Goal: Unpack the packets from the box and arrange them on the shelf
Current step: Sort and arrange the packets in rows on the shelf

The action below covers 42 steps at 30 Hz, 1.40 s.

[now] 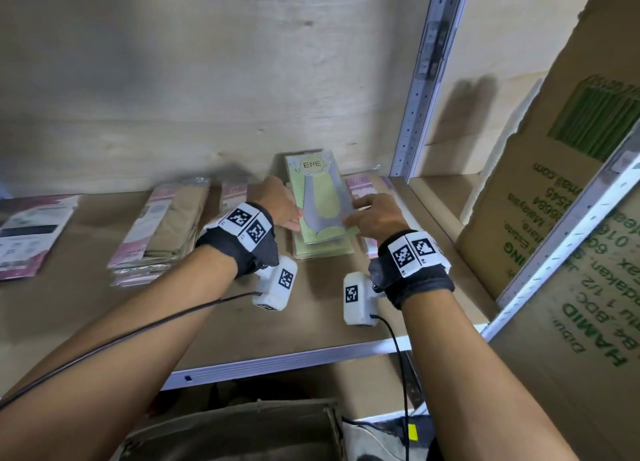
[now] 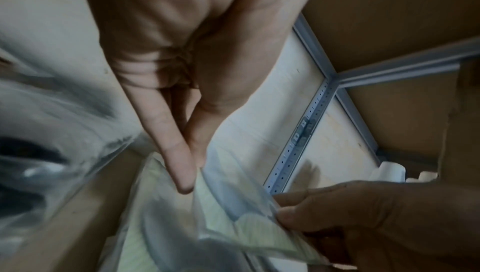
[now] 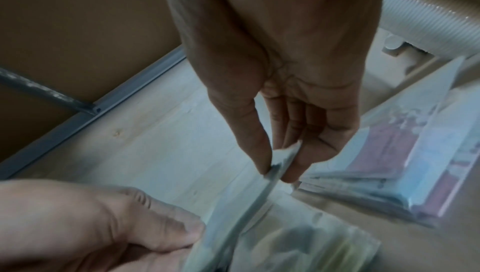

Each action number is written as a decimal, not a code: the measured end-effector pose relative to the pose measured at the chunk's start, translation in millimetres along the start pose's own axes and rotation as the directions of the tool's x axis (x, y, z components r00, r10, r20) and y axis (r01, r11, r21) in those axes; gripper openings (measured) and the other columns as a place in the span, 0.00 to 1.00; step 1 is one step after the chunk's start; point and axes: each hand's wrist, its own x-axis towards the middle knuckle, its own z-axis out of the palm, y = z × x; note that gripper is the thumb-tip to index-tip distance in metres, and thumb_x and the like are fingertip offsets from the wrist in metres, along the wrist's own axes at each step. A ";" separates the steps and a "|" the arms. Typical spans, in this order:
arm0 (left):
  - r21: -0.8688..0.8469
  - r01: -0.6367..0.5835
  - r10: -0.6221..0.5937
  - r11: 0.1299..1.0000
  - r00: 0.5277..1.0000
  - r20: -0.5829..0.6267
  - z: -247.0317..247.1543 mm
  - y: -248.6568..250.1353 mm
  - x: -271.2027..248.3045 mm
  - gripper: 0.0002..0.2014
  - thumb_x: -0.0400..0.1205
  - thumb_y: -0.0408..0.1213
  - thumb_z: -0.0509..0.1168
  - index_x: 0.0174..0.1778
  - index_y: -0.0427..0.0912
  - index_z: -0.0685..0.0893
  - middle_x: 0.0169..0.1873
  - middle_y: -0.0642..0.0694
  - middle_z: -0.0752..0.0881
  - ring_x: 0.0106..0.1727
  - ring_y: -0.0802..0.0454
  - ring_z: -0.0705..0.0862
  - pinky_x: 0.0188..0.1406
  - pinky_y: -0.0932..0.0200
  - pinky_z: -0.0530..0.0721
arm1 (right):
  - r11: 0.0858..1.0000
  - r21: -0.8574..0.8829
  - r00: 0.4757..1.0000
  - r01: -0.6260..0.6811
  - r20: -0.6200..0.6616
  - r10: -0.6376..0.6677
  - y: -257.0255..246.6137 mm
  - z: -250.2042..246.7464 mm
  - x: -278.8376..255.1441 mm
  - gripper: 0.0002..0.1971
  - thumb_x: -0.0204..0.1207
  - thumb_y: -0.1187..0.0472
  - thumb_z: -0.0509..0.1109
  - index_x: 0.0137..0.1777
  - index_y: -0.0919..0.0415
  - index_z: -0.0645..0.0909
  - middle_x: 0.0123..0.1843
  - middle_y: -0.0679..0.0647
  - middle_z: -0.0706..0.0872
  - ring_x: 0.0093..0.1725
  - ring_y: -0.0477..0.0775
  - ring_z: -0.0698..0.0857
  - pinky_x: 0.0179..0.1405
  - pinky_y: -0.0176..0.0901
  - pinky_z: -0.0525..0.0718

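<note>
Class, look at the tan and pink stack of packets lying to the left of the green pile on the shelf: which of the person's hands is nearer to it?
Left. The left hand is between that tan stack and the green packet; the right hand is on the packet's far side.

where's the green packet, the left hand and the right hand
green packet [image 1: 323, 204]: head view, on its grey middle
left hand [image 1: 278, 202]: head view, on the back of the hand
right hand [image 1: 377, 214]: head view, on the back of the hand

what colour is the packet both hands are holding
Light green with a grey sock shape, on the top packet; clearest in the head view.
</note>
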 end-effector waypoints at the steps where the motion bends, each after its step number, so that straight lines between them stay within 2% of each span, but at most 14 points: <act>1: 0.086 -0.015 0.017 0.996 1.000 -0.021 2.5 0.5 3.4 0.15 0.79 0.22 0.70 0.61 0.22 0.82 0.54 0.29 0.89 0.52 0.38 0.91 0.52 0.44 0.92 | 0.999 -0.052 1.000 -0.003 0.001 0.003 0.4 -0.8 0.3 0.22 0.68 0.69 0.81 0.63 0.65 0.86 0.64 0.62 0.87 0.64 0.62 0.85 0.65 0.47 0.85; 3: 0.225 -0.019 0.032 0.974 0.998 -0.054 6.0 2.0 9.0 0.14 0.78 0.24 0.70 0.59 0.24 0.84 0.52 0.32 0.90 0.50 0.40 0.92 0.50 0.46 0.92 | 0.989 -0.149 1.000 -0.017 -0.004 0.017 1.4 -0.7 -0.5 0.22 0.68 0.67 0.81 0.64 0.63 0.86 0.66 0.61 0.86 0.66 0.60 0.84 0.61 0.41 0.83; 7: 0.530 0.038 -0.019 0.847 0.999 -0.042 9.0 4.7 10.8 0.14 0.78 0.33 0.76 0.54 0.28 0.86 0.48 0.35 0.92 0.51 0.41 0.92 0.56 0.45 0.90 | 0.980 -0.194 0.999 -0.042 0.009 0.045 1.4 4.4 -1.4 0.26 0.70 0.67 0.81 0.68 0.67 0.82 0.67 0.64 0.85 0.68 0.61 0.83 0.67 0.49 0.84; 11: 0.689 0.078 -0.010 0.721 0.995 -0.102 14.6 6.2 10.0 0.26 0.75 0.34 0.79 0.66 0.26 0.81 0.54 0.34 0.90 0.55 0.38 0.90 0.58 0.48 0.88 | 0.969 -0.242 0.999 -0.036 -0.002 0.037 1.1 9.0 -0.9 0.24 0.76 0.68 0.75 0.72 0.68 0.78 0.71 0.64 0.82 0.72 0.61 0.80 0.70 0.49 0.81; 13: 0.736 0.085 0.007 0.672 0.993 -0.121 17.8 7.1 8.7 0.26 0.76 0.33 0.77 0.68 0.26 0.80 0.58 0.34 0.88 0.58 0.40 0.89 0.53 0.58 0.86 | 0.967 -0.252 0.999 -0.031 0.000 0.033 1.4 10.3 -1.1 0.23 0.76 0.68 0.75 0.72 0.67 0.78 0.71 0.64 0.82 0.71 0.61 0.81 0.70 0.48 0.82; 15: 0.773 0.077 0.032 0.629 0.992 -0.125 21.2 8.1 8.5 0.20 0.80 0.31 0.73 0.66 0.27 0.82 0.60 0.34 0.87 0.61 0.40 0.88 0.47 0.58 0.82 | 0.964 -0.264 1.000 -0.025 0.003 0.027 1.6 12.0 -1.3 0.23 0.76 0.68 0.75 0.72 0.67 0.78 0.70 0.63 0.82 0.71 0.61 0.81 0.68 0.47 0.82; 17: 0.799 0.078 0.050 0.596 0.990 -0.134 23.9 8.8 9.1 0.17 0.81 0.27 0.70 0.65 0.26 0.82 0.62 0.33 0.86 0.62 0.38 0.87 0.47 0.56 0.82 | 0.961 -0.276 1.000 -0.015 0.009 0.018 1.4 13.0 -1.3 0.23 0.76 0.68 0.75 0.72 0.67 0.78 0.70 0.63 0.82 0.71 0.61 0.81 0.67 0.47 0.83; 24: 0.861 0.078 0.079 0.503 0.988 -0.135 27.4 11.9 7.6 0.14 0.83 0.27 0.67 0.63 0.28 0.83 0.62 0.33 0.87 0.63 0.39 0.87 0.45 0.56 0.80 | 0.956 -0.294 1.000 0.014 0.028 -0.006 2.6 12.7 -0.9 0.23 0.76 0.69 0.75 0.71 0.69 0.78 0.69 0.65 0.82 0.68 0.62 0.82 0.63 0.46 0.85; 28: 0.864 0.093 0.062 0.495 0.988 -0.141 28.1 13.2 5.0 0.15 0.82 0.26 0.69 0.64 0.26 0.83 0.62 0.33 0.86 0.63 0.38 0.86 0.44 0.56 0.79 | 0.952 -0.303 0.999 0.036 0.040 -0.025 3.7 12.2 -1.0 0.23 0.76 0.69 0.74 0.71 0.69 0.78 0.69 0.65 0.82 0.69 0.62 0.82 0.65 0.46 0.84; 31: 0.852 0.080 0.102 0.517 0.983 -0.154 28.4 14.8 3.2 0.13 0.82 0.24 0.66 0.62 0.27 0.83 0.61 0.31 0.86 0.62 0.35 0.86 0.47 0.52 0.82 | 0.956 -0.290 0.999 0.048 0.024 -0.043 3.0 8.3 0.5 0.20 0.78 0.69 0.72 0.70 0.67 0.80 0.69 0.64 0.83 0.69 0.62 0.82 0.66 0.47 0.83; 34: 0.812 0.038 0.201 0.583 0.961 -0.189 28.1 24.9 0.6 0.12 0.81 0.24 0.65 0.60 0.30 0.84 0.59 0.32 0.86 0.60 0.32 0.86 0.45 0.49 0.81 | 0.977 -0.210 0.995 0.048 -0.079 -0.066 2.4 -8.3 8.2 0.16 0.79 0.68 0.69 0.66 0.63 0.85 0.70 0.62 0.84 0.69 0.61 0.82 0.71 0.49 0.81; 37: 0.707 -0.060 0.261 0.705 0.948 -0.180 34.9 43.0 4.3 0.10 0.80 0.29 0.67 0.56 0.33 0.88 0.56 0.35 0.88 0.56 0.34 0.87 0.45 0.52 0.84 | 0.988 -0.144 0.979 0.060 -0.186 -0.086 9.2 -31.7 17.8 0.16 0.79 0.66 0.68 0.66 0.60 0.85 0.70 0.59 0.84 0.69 0.59 0.82 0.74 0.51 0.79; 40: 0.340 -0.140 0.180 0.930 0.979 -0.090 53.4 58.5 10.1 0.11 0.82 0.31 0.65 0.57 0.32 0.89 0.53 0.35 0.90 0.55 0.36 0.89 0.55 0.47 0.90 | 0.992 -0.120 0.964 0.033 -0.259 -0.063 22.0 -50.0 23.9 0.15 0.77 0.65 0.69 0.63 0.60 0.86 0.65 0.58 0.87 0.65 0.60 0.85 0.69 0.52 0.83; 42: 0.078 -0.113 0.115 0.991 0.993 -0.017 70.0 65.9 11.8 0.12 0.82 0.27 0.65 0.58 0.27 0.86 0.55 0.31 0.89 0.55 0.37 0.90 0.53 0.45 0.91 | 0.993 -0.121 0.959 0.002 -0.280 -0.036 31.0 -59.4 25.9 0.17 0.77 0.66 0.68 0.65 0.59 0.86 0.66 0.58 0.87 0.66 0.59 0.84 0.69 0.48 0.81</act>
